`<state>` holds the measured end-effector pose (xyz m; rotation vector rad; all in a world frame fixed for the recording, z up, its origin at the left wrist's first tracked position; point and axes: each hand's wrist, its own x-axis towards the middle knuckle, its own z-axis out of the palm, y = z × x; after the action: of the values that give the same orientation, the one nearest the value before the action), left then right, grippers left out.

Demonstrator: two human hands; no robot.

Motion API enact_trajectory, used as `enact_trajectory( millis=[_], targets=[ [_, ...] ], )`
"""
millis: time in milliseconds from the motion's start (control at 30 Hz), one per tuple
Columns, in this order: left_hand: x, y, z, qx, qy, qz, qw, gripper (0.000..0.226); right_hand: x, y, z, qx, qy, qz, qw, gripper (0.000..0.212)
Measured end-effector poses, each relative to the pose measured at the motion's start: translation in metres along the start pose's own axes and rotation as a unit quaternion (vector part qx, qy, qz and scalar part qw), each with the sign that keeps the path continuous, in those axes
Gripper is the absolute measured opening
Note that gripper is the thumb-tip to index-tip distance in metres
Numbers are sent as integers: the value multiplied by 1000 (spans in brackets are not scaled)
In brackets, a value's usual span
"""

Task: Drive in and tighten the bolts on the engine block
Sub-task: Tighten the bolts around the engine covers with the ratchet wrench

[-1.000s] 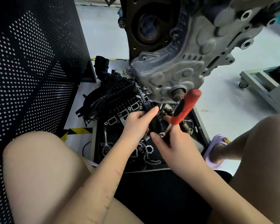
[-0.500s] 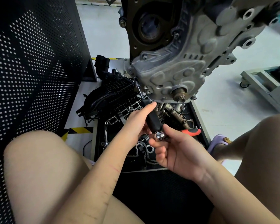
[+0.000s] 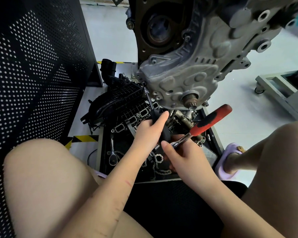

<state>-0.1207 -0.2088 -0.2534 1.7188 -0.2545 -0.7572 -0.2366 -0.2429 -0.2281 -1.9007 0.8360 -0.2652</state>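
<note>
The grey engine block (image 3: 187, 71) hangs above a parts tray. A black-handled driver with a long thin extension shaft (image 3: 149, 98) runs up to a bolt (image 3: 143, 82) at the block's lower left corner. My left hand (image 3: 150, 129) grips the driver's black handle. A ratchet with a red and black handle (image 3: 212, 120) is fitted at the driver's rear end, pointing up and right. My right hand (image 3: 181, 155) holds the ratchet at its metal head end.
A black tray (image 3: 101, 152) below the block holds a black plastic intake manifold (image 3: 117, 98), a spare ratchet (image 3: 112, 157), a chain (image 3: 160, 170) and gaskets. A black perforated panel (image 3: 33, 66) stands at left. My knees flank the tray. A grey cart (image 3: 282, 90) stands at right.
The ratchet handle swung down flat to the right half a second ago, and has now swung back up to the right. My left hand has stayed on the driver handle.
</note>
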Motion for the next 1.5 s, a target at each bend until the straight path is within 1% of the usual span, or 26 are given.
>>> enact_trajectory(
  millis=[100, 167, 200, 233, 267, 300, 400, 467, 533, 633, 700, 767, 800, 833, 867, 933, 967, 1000, 1067, 1133, 1200, 1267, 1333, 1400, 1433, 1500],
  targets=[
    [1, -1, 1, 38, 25, 14, 999, 48, 0, 0, 3, -111, 17, -51, 992, 19],
    [1, -2, -1, 34, 25, 13, 999, 47, 0, 0, 4, -123, 18, -54, 991, 23],
    [1, -1, -3, 18, 14, 7, 1000, 45, 1, 0, 4, -92, 9, -38, 995, 24],
    [1, -1, -4, 0, -2, -3, 1000, 42, 2, -1, 4, -33, -4, -7, 999, 25],
    [2, 0, -6, -14, -20, -16, 1000, 40, 3, -3, 3, 51, -20, 35, 998, 25],
    [2, 1, -7, -27, -37, -31, 998, 38, 3, -5, 2, 142, -37, 83, 986, 25],
    [3, 6, -9, -94, -102, -60, 988, 39, 3, -11, -3, 354, -91, 209, 907, 25],
    [1, 10, -8, -133, -132, -65, 980, 40, 4, -14, -7, 443, -125, 265, 847, 30],
    [-1, 12, -10, -164, -149, -69, 973, 41, 6, -17, -11, 502, -153, 298, 797, 35],
    [-1, 12, -11, -168, -158, -61, 971, 48, 5, -20, -13, 559, -179, 313, 747, 38],
    [0, 12, -11, -152, -138, -56, 977, 49, 5, -19, -12, 577, -181, 313, 733, 39],
    [0, 11, -10, -139, -116, -54, 982, 49, 4, -19, -11, 571, -172, 308, 742, 38],
    [0, 10, -10, -131, -109, -49, 984, 46, 4, -19, -11, 555, -162, 303, 757, 35],
    [0, 9, -9, -120, -102, -41, 987, 44, 4, -18, -10, 526, -146, 294, 784, 31],
    [0, 8, -9, -104, -95, -33, 989, 42, 4, -16, -9, 477, -121, 276, 826, 28],
    [-1, 4, -8, -65, -77, -21, 995, 41, 3, -8, -6, 328, -58, 206, 920, 25],
    [-1, 3, -7, -46, -69, -17, 996, 40, 3, -6, -4, 246, -33, 158, 956, 22],
    [-1, 2, -6, -32, -62, -15, 997, 38, 2, -4, -3, 164, -15, 105, 981, 17],
    [-1, 1, -5, -23, -52, -7, 998, 36, 2, -1, -1, 21, 16, 4, 1000, 8],
    [-1, 1, -5, -8, -37, 8, 999, 34, 0, 0, 1, -107, 25, -55, 992, 17],
    [-1, -1, -5, 15, -29, 22, 999, 36, 0, -1, 3, -186, 18, -80, 979, 28],
    [0, -1, -7, 29, -36, 20, 999, 38, 0, -1, 3, -192, 20, -80, 978, 29],
    [3, 2, -10, 24, -54, -2, 998, 39, 0, -1, 1, -130, 19, -60, 990, 21],
    [5, 6, -12, -12, -69, -35, 997, 35, 1, -4, 0, 6, 7, -8, 1000, 11],
    [6, 8, -13, -35, -75, -51, 995, 34, 1, -6, -1, 85, -5, 29, 996, 15],
    [6, 11, -13, -76, -88, -73, 990, 36, 1, -8, -5, 218, -28, 105, 970, 23]
  ],
)
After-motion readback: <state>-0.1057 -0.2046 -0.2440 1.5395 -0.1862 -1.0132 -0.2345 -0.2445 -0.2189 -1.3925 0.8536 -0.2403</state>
